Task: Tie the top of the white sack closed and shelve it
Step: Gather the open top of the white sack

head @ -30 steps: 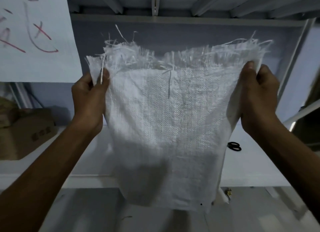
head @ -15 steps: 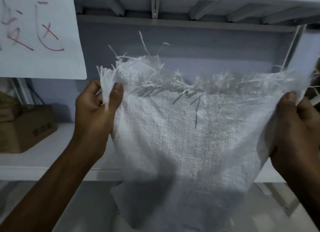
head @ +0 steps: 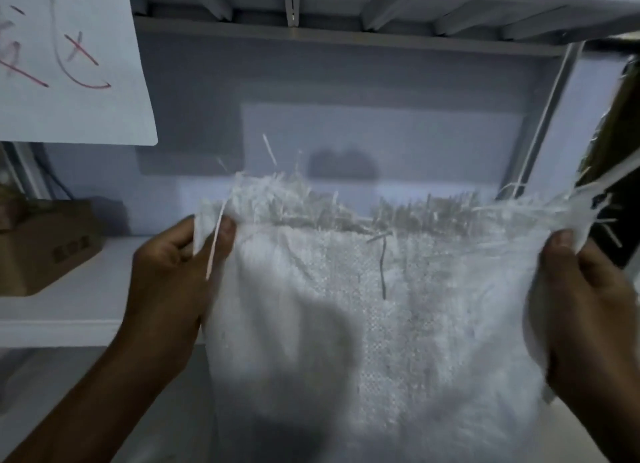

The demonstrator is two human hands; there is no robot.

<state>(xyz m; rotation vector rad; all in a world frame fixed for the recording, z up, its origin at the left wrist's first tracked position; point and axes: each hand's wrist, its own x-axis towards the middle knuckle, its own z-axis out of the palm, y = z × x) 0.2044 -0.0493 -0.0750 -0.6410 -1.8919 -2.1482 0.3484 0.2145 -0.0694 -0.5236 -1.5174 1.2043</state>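
Pinching the frayed top corners of the white sack (head: 381, 324), the left hand (head: 169, 275) and right hand (head: 585, 296) hold it stretched between them, hanging down before the white shelf (head: 69, 310). A cardboard box (head: 45, 248) sits at left there.

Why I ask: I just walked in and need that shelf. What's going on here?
A person is holding up a white sack in front of a shelf. The left hand pinches one top corner and the right hand pinches the other. The frayed top is spread wide, not yet tied, and the sack is not shelved. A cardboard box sits on the shelf.
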